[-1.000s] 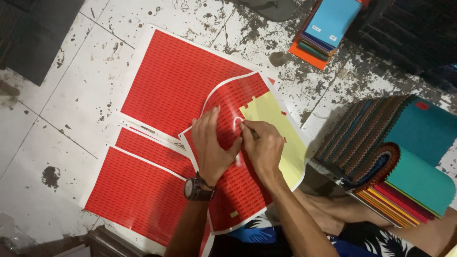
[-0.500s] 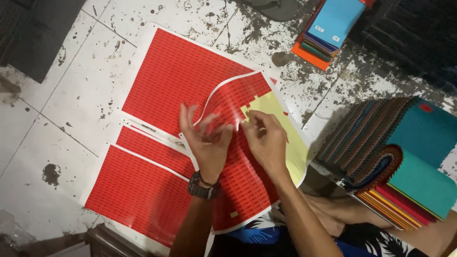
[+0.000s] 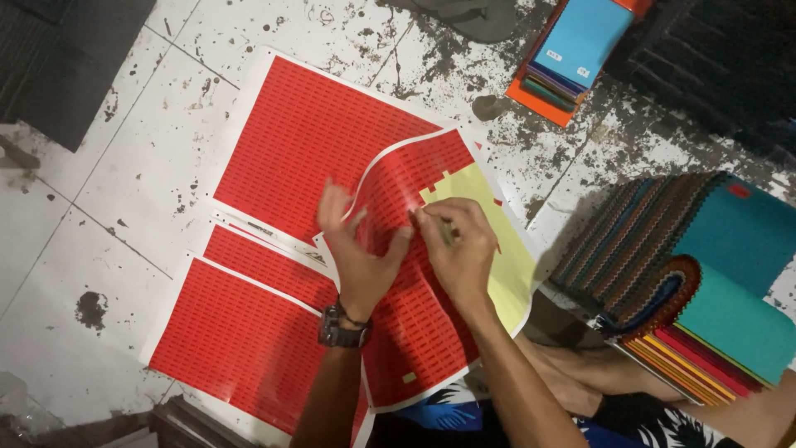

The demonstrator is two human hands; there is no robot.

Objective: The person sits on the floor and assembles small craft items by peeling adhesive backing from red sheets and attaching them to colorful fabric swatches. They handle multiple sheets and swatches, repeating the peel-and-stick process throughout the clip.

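A curled sheet of small red stickers point(image 3: 414, 323) lies in front of me on its pale yellow backing point(image 3: 510, 265), where many stickers are gone. My left hand point(image 3: 356, 249), with a dark wristwatch, rests on this sheet with fingers spread, pressing it down. My right hand point(image 3: 456, 245) is beside it, thumb and fingers pinched at the edge where red stickers meet bare yellow backing; any sticker in the pinch is too small to make out. More full red sticker sheets point(image 3: 311, 141) lie to the left and behind.
A fanned stack of coloured fabric swatch books point(image 3: 688, 282) stands at the right, by my knee. Another pile of swatch cards with a blue top point(image 3: 576, 50) sits at the back. The floor is stained white tile point(image 3: 108, 207); dark mats lie at the far corners.
My left hand has opened from a curled grip to spread fingers on the sheet and slid slightly toward me. My right hand stays pinched at the sticker edge.
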